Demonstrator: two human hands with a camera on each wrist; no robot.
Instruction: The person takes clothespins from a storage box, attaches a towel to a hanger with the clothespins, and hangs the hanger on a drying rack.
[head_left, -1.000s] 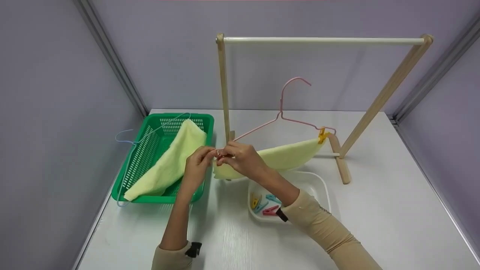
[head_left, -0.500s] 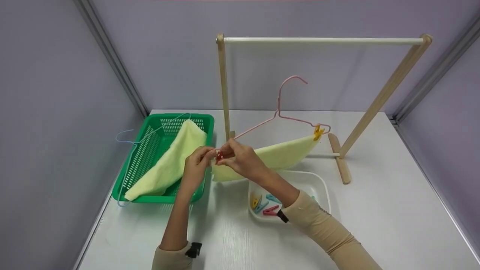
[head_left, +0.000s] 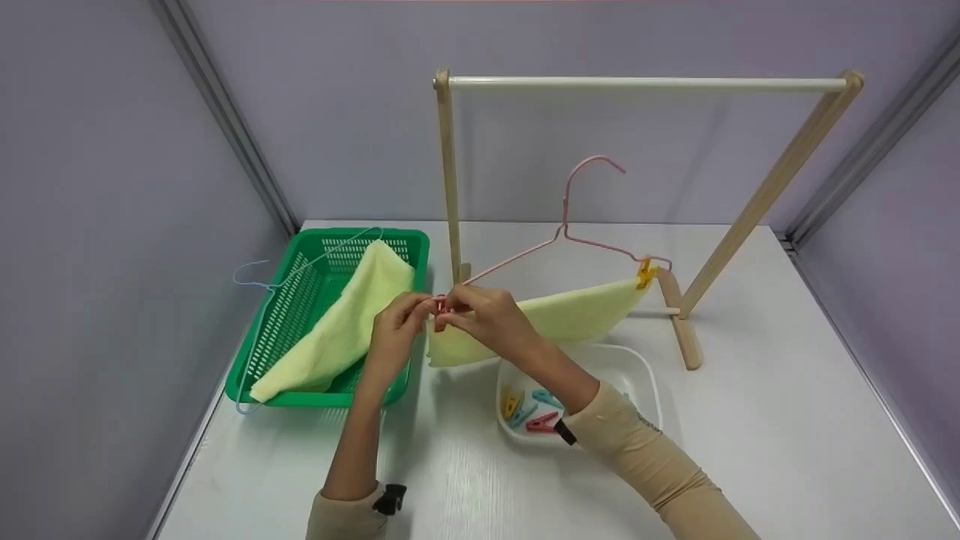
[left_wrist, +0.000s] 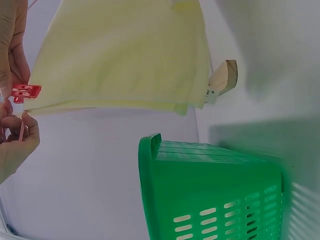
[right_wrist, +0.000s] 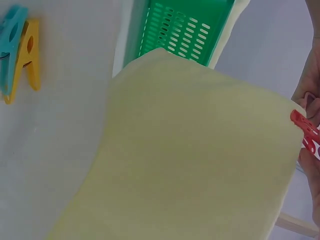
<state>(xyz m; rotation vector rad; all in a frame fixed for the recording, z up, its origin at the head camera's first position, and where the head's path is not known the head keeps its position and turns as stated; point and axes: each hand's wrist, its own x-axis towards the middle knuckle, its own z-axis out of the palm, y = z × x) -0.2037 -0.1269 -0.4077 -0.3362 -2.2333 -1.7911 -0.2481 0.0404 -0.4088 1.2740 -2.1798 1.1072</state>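
In the head view my left hand [head_left: 397, 326] pinches the left end of a pink wire hanger [head_left: 517, 259]. Beside it, thumb and fingers of my right hand [head_left: 491, 319] pinch a red clothespin [head_left: 441, 311]. The clothespin sits at the top corner of a pale yellow cloth [head_left: 585, 311] that hangs along the hanger's lower side; the left wrist view shows this red clothespin [left_wrist: 26, 92] right at the cloth's edge. A yellow clothespin [head_left: 645, 273] fastens the cloth's other corner to the hanger's right end. My right hand covers part of the cloth's upper edge.
On the left stands a green basket [head_left: 416, 255] with another yellow cloth [head_left: 337, 330] and a blue hanger [head_left: 259, 330]. A white tub [head_left: 654, 390] with several clothespins lies under my right forearm. Behind rises a wooden rack with a white bar [head_left: 645, 82].
The hanger and cloth shifted slightly left, then back right. The red clothespin, between my right fingers, has turned more upright at the cloth's corner. My left hand stays almost still.
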